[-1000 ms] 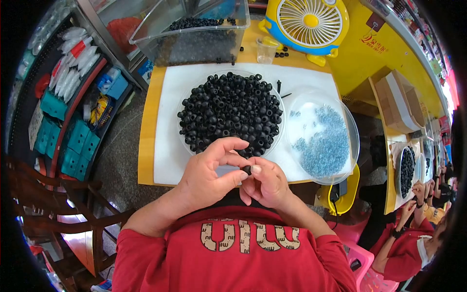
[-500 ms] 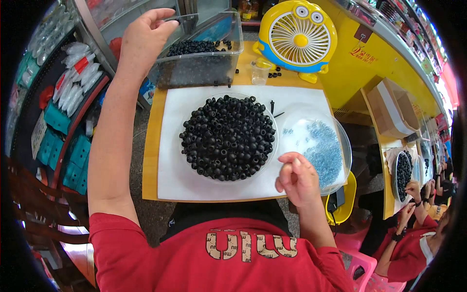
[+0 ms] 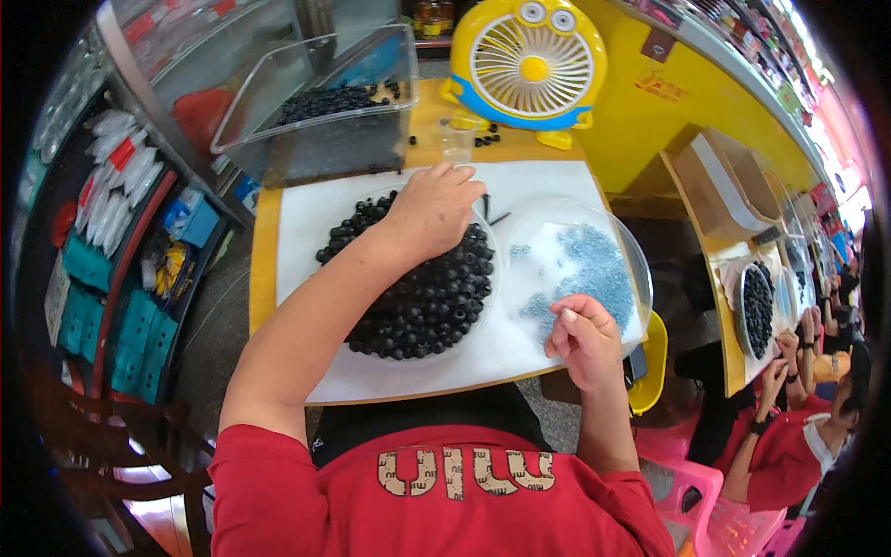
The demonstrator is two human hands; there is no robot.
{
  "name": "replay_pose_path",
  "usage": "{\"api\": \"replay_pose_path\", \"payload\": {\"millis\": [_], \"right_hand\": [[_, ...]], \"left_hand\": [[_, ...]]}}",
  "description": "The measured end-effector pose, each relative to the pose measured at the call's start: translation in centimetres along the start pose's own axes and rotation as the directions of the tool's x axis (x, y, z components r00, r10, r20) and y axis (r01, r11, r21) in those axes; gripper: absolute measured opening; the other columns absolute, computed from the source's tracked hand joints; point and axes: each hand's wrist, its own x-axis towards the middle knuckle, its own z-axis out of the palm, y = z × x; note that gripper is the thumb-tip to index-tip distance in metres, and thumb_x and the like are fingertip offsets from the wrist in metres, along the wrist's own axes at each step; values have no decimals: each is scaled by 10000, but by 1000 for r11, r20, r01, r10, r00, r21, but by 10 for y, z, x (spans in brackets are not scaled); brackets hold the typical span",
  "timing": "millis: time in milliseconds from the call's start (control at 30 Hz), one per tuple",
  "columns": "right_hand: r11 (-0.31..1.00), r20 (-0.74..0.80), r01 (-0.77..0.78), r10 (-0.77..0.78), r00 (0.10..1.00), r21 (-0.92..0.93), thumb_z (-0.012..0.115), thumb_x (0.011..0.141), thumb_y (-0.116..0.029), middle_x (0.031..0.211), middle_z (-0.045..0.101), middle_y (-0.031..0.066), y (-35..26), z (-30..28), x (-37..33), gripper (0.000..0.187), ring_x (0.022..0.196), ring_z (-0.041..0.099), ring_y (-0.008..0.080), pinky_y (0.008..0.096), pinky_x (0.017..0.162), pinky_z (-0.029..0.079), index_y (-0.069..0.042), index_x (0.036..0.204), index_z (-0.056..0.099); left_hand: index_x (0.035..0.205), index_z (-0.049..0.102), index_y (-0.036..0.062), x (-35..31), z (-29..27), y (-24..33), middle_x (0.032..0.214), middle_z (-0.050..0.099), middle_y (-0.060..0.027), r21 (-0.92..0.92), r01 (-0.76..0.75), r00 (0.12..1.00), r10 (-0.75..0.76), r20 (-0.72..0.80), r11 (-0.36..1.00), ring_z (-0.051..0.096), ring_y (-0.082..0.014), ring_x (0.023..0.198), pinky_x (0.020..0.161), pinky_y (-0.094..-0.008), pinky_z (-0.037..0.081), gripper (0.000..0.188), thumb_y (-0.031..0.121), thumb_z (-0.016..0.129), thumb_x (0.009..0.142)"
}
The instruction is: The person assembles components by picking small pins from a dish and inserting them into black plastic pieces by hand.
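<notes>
Over beads [image 3: 427, 302], left hand [image 3: 434, 212]; near tray rim [image 3: 649, 286], right hand [image 3: 588, 342]

Black beads [image 3: 436, 302]: smooth, matt to faint satin. Blue beads [image 3: 599, 269]: glassy, translucent. Shallow dish [image 3: 548, 223]: clear plastic, glossy. Deep bin [image 3: 325, 153]: see-through plastic, dulled side. Fan [image 3: 534, 70]: glossy moulded plastic. Worktop [image 3: 264, 269]: smooth, wood-toned. White sheet [image 3: 302, 213]: matt. Carton [image 3: 719, 181]: matt cardboard. Shirt [image 3: 445, 524]: soft cloth.

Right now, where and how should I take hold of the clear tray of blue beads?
Probably by the right rim of the clear tray, coming from the right: it curves outside the blue beads and seems to overhang the table, leaving room to pinch. The right hand is nearest.
</notes>
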Motion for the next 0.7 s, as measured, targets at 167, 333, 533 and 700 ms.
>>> {"api": "replay_pose_path", "payload": {"millis": [167, 333, 533, 700], "right_hand": [[909, -93, 67, -114, 989, -411, 487, 807, -85, 614, 507, 27, -13, -13, 1, 123, 528, 470, 94, 232, 507, 407, 2, 876, 541], [123, 213, 250, -255, 943, -960, 525, 716, -71, 902, 561, 157, -9, -21, 32, 222, 858, 537, 310, 364, 750, 436, -50, 933, 567], [-139, 334, 324, -56, 941, -936, 489, 677, -40, 842, 533, 184, 5, -1, 43, 131, 821, 542, 317, 387, 687, 462, 9, 755, 581], [-118, 281, 275, -39, 959, -954, 504, 661, -28, 856, 535, 194, 3, -2, 41, 119, 807, 548, 320, 385, 685, 467, 26, 739, 576]], "left_hand": [[787, 543, 21, -4, 15, -10, 808, 551, -157, 51, 160, 909, -167, 382, 986, 503, -328, 855, 758, -404, 404, 117, 93, 510, 701], [759, 535, 22, -6, -1, 5, 801, 550, -170, 95, 230, 879, -248, 406, 969, 510, -341, 829, 741, -425, 407, 86, 75, 509, 696], [797, 533, 31, -11, -17, 17, 821, 547, -149, 68, 262, 882, -268, 388, 963, 519, -326, 800, 693, -385, 415, 142, 66, 576, 667], [777, 539, 16, -18, -11, 10, 824, 557, -128, 45, 191, 943, -196, 270, 980, 518, -308, 818, 714, -367, 414, 134, 57, 578, 656]]}}
